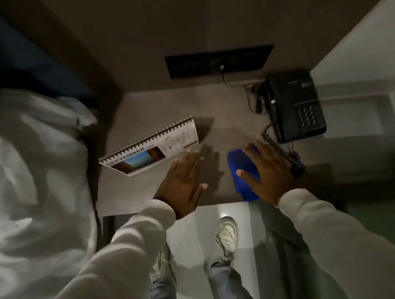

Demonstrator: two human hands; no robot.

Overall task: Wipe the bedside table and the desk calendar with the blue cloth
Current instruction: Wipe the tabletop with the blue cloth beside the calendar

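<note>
Wiping the bedside table (pixel 211 104): right hand (pixel 269 171) presses flat, fingers spread, on the blue cloth (pixel 240 167) near the front edge. Left hand (pixel 183 184), open and empty, touches the desk calendar (pixel 153 147). Next, probably, lifting the calendar for wiping.

Phone (pixel 295 106): black, at the far right corner of the surface, keypad facing up.
Cord (pixel 254 100): tangled just left of the phone, by the far edge.
Panel (pixel 219 61): dark, on the wall above the far edge.
Bedding (pixel 29 165): white, rumpled, off the left edge.
Shoe (pixel 226 238): pale, on the floor below the near edge.
</note>
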